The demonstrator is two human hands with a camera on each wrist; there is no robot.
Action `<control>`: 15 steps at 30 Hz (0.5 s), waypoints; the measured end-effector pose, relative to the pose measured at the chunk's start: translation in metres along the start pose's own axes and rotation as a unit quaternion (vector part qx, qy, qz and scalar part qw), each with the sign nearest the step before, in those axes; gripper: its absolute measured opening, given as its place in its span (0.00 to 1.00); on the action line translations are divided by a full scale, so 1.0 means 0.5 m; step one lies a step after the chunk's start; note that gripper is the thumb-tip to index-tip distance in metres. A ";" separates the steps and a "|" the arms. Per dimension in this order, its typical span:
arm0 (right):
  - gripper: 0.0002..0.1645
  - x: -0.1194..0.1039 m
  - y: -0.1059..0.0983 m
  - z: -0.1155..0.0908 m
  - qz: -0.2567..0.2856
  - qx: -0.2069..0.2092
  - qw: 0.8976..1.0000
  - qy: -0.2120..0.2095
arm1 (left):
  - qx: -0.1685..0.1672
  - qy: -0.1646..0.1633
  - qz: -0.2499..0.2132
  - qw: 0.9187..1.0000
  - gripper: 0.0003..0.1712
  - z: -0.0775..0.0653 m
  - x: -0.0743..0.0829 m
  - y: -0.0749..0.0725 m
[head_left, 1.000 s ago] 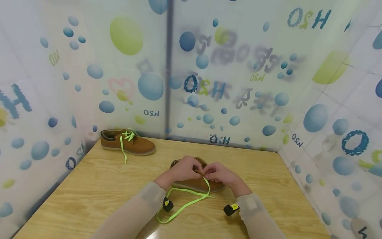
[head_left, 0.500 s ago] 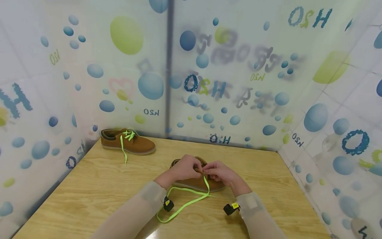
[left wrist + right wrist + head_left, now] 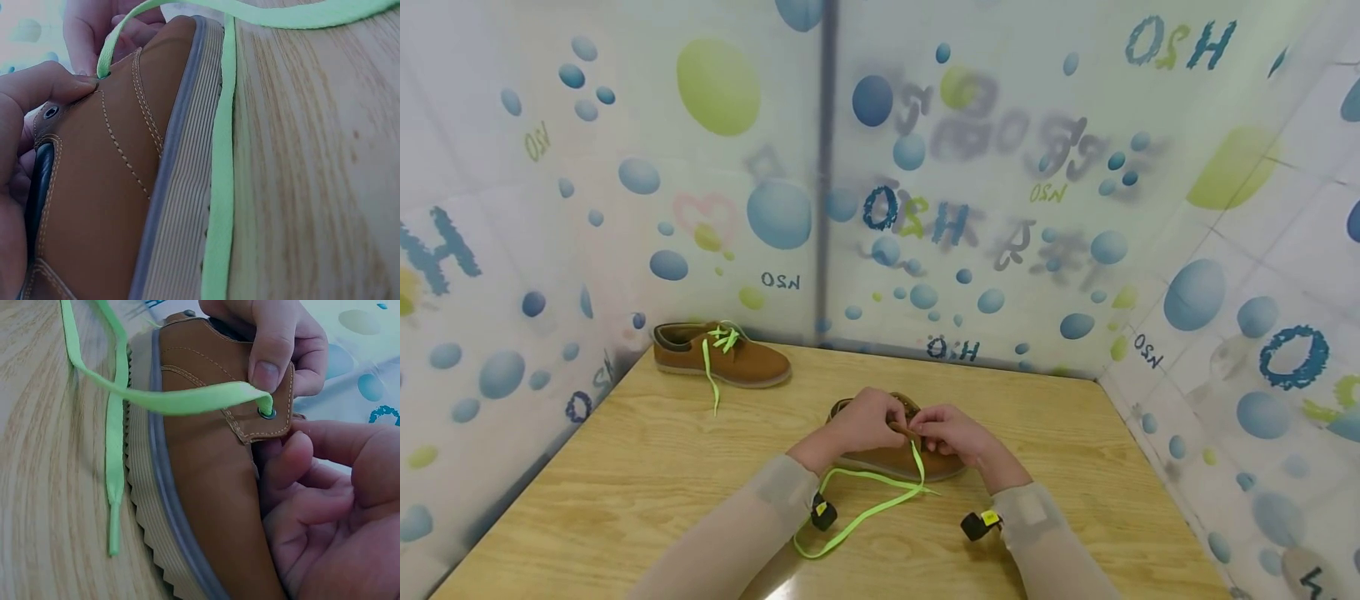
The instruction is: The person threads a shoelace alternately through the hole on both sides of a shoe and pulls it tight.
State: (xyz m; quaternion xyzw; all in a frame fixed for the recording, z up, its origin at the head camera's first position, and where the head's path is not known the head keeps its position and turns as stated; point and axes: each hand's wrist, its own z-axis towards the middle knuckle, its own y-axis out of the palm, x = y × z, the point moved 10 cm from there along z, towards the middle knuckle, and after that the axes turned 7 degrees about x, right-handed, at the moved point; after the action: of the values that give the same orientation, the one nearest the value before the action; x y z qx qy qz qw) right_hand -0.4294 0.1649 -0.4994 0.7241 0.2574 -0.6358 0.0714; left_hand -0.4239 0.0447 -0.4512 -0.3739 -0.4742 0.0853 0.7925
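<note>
On the table (image 3: 1052, 467) I see the near shoe (image 3: 215, 487), around the middle. The left hand (image 3: 863, 421) pinches its upper; the right hand (image 3: 955, 433) bends against it, though I can't tell whether it grips. A lace (image 3: 187, 400) threads one eyelet (image 3: 269, 417).

The brown shoe (image 3: 212, 487), tan-stitched and ribbed along its pale sole, stands upright on the worktop (image 3: 587, 483) with its toe to the right in the head view, its near flap pinched by the left hand (image 3: 867, 422) while the right hand (image 3: 953, 435) is at the flap's front edge. A flat light-green lace (image 3: 181, 401) comes out through 1 metal eyelet (image 3: 269, 417) at that flap's front corner (another shows nearer the heel), hangs past the shoe's side and lies in a loose loop beside the sole, its stiff tip resting on the worktop.
</note>
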 end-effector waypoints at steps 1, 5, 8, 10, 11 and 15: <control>0.12 0.001 -0.001 0.001 -0.001 0.004 1.000 -0.001 | 0.000 0.001 -0.001 1.000 0.05 0.000 0.001 0.000; 0.12 0.005 -0.006 0.005 -0.007 0.016 1.000 -0.002 | -0.001 0.007 -0.003 1.000 0.06 0.001 0.004 -0.001; 0.12 0.005 -0.007 0.006 -0.008 0.020 1.000 -0.002 | -0.002 0.009 -0.005 1.000 0.06 0.002 0.005 -0.001; 0.12 0.003 -0.006 0.004 -0.009 0.019 1.000 -0.003 | -0.003 0.011 -0.005 1.000 0.06 0.002 0.004 0.000; 0.12 0.002 -0.005 0.004 -0.009 0.019 1.000 -0.004 | -0.003 0.011 -0.004 1.000 0.06 0.002 0.004 0.000; 0.11 -0.002 -0.002 0.001 -0.009 0.015 1.000 -0.005 | -0.003 0.013 -0.006 1.000 0.05 0.002 0.002 0.001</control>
State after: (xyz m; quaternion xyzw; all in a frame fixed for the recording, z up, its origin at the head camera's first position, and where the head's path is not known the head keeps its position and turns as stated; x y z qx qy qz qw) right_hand -0.4306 0.1654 -0.4984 0.7193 0.2541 -0.6440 0.0564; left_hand -0.4242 0.0460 -0.4505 -0.3747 -0.4660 0.0740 0.7981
